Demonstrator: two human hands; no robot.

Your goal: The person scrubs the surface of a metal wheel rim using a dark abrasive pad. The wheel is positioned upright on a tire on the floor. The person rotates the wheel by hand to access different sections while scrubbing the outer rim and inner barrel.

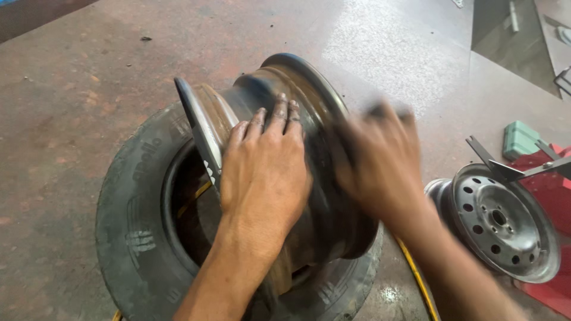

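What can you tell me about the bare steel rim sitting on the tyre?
The bare steel rim is dark, grimy metal with a stepped barrel and two flanges. It stands on edge, tilted, on a black tyre lying flat on the floor. The left hand lies flat on its barrel; the blurred right hand is against its far flange.

The wheel rim (309,148) stands on edge on the tyre (134,214), under the left hand's fingers (267,122). Right of the right hand's fingers (380,128), a second rim (505,223) lies on the floor (71,77), with a small box (518,139) behind it.
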